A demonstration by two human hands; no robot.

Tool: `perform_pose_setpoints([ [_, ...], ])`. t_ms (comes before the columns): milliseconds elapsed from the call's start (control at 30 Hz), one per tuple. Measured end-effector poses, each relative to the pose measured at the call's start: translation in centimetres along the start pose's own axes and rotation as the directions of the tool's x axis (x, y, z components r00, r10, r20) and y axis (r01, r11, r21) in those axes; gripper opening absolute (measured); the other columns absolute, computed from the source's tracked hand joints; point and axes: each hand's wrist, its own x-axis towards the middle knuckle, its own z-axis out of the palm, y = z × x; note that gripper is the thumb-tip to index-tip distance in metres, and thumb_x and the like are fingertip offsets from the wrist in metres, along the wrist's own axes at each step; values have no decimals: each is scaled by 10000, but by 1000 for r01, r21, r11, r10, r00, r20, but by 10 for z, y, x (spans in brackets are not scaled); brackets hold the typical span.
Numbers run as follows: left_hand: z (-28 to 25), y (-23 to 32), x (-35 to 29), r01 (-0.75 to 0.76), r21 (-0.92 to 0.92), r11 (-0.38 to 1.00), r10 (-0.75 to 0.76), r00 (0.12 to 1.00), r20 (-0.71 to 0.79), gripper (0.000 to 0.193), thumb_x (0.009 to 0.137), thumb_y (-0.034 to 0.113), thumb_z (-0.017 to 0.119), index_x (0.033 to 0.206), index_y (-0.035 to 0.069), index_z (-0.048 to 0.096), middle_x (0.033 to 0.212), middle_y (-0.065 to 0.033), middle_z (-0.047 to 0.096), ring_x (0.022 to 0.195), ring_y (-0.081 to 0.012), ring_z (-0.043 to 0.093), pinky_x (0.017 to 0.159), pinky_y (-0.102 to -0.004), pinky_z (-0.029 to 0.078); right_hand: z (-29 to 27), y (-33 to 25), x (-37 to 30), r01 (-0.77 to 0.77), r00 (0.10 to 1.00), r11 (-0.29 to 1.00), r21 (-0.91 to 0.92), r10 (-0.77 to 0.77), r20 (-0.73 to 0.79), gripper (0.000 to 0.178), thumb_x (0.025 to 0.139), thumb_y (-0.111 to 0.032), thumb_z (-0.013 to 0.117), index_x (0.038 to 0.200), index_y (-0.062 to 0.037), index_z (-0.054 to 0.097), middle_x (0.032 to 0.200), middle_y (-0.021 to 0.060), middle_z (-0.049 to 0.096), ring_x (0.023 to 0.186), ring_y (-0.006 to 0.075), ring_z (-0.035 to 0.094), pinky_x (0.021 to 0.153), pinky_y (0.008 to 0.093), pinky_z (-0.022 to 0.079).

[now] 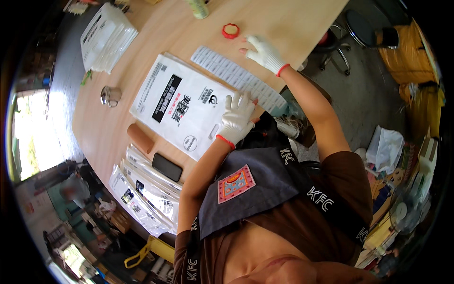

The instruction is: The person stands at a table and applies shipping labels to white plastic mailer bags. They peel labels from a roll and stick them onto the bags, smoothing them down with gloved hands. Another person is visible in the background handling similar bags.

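The white printed bag (182, 104) is pinned flat on the bench (279, 19) by the left hand (236, 118), grip open. The right hand (264, 53) is spread at the label sheet (239, 78), nothing held, red cap (231, 31) nearby.

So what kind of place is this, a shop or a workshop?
Probably a small packing workshop. White printed bags lie on a wooden table, with more bags stacked and a sheet of labels beside them. Both hands wear white work gloves, and cluttered shelves stand nearby.
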Motion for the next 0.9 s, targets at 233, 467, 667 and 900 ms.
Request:
perform_pose_setpoints([
  [233,36,-27,33,130,198,972,-147,986,78,549,796,439,636,1241,133,536,1421,-100,336,1336,-316,237,1062,-557,210,-85,56,-136,-625,780,734,265,597,188,457,926,-429,512,825,3,620,732,101,651,649,165,615,646,301,480],
  [467,35,-59,51,292,-94,952,-296,955,-30,546,834,350,631,1308,118,490,1449,-136,350,1321,-355,308,1077,-478,255,-85,49,-169,-648,754,731,214,577,313,382,907,-397,514,844,-44,646,636,70,607,595,148,568,596,294,439],
  [667,3,-47,-32,433,-368,822,-530,819,-220,519,844,218,644,1322,101,478,1396,-189,427,1295,-386,373,1047,-430,346,-53,-2,-131,-408,878,849,336,265,399,266,898,-279,525,981,-57,647,683,76,646,603,150,597,584,283,449],
  [900,4,-10,-213,816,-489,308,-950,290,-114,516,877,218,572,1351,53,451,1422,-208,406,1282,-359,426,1040,-385,361,15,-64,-112,3,861,999,47,-27,507,473,868,-367,582,1176,-9,563,1110,157,641,994,333,615,821,406,482],
])
